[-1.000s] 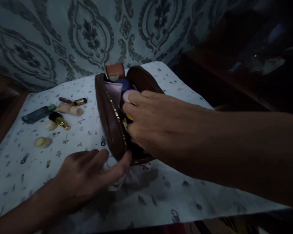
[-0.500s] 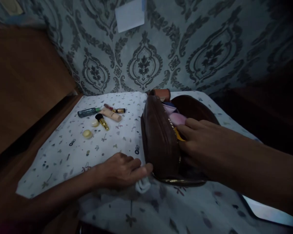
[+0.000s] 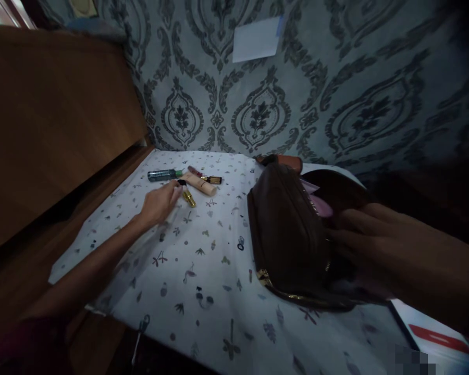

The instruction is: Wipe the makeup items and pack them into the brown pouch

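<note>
My left hand (image 3: 160, 204) is over the left part of the cloth, fingers curled down beside a makeup brush (image 3: 188, 197) with a gold handle. What its fingers hold, if anything, is hidden. Just beyond lie a beige squeeze tube (image 3: 201, 184), a blue-green bottle (image 3: 162, 175) and a black-and-gold tube (image 3: 213, 180). A brown zipped bag (image 3: 285, 229) stands open on the right, with a pink item (image 3: 321, 205) showing in its mouth. At that opening is my right hand (image 3: 391, 245), its fingers dark and blurred.
A printed white cloth (image 3: 203, 276) covers the table. Behind the bag sits an orange-brown case (image 3: 289, 163). A flat device with a lit screen (image 3: 440, 336) lies at the lower right. Wooden furniture (image 3: 54, 120) borders the left, and a patterned wall (image 3: 258, 114) rises behind.
My left hand has left the bag's near corner and reached the cosmetics, covering the two small round pale items. My right hand stays at the bag's opening. The view has shifted left.
</note>
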Demonstrator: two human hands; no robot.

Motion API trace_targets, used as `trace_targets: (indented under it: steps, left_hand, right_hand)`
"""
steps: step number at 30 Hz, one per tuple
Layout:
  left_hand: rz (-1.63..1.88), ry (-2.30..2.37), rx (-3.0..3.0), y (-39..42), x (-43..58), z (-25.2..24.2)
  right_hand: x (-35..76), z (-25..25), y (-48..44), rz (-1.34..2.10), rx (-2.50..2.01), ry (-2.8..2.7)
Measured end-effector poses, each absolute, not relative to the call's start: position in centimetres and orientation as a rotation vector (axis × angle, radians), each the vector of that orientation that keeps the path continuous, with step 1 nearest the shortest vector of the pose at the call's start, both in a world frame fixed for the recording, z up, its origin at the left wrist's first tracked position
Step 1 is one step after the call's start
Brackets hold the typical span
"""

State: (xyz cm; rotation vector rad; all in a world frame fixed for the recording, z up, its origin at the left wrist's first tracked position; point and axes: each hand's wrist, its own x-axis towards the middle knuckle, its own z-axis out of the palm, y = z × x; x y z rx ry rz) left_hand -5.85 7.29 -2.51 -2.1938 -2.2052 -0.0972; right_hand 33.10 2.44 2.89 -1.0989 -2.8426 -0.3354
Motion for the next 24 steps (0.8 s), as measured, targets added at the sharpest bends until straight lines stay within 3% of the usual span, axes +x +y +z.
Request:
trace_targets:
  steps: [7,13,19,24]
  left_hand:
    - [0.063,-2.293,-2.210,11.7,-8.4,-4.7]
    - [0.136,-2.313,-2.238,12.0,-8.3,-4.8]
    - [-0.082,-2.140,-2.276,7.9,-6.6,-1.7]
    - [-0.405,-1.822,-2.937,2.2,-3.8,-2.3]
  right_hand:
    - [29.8,5.0,-0.9,-0.220,-1.074,-2.439]
    - [22.4,1.6,-3.5,0.359,-0.912,-2.517]
    - [17.2,-4.1,-1.9,0.842,-1.056,-2.171]
    - [14.5,-7.6,0.6,0.858,-1.092,-1.903]
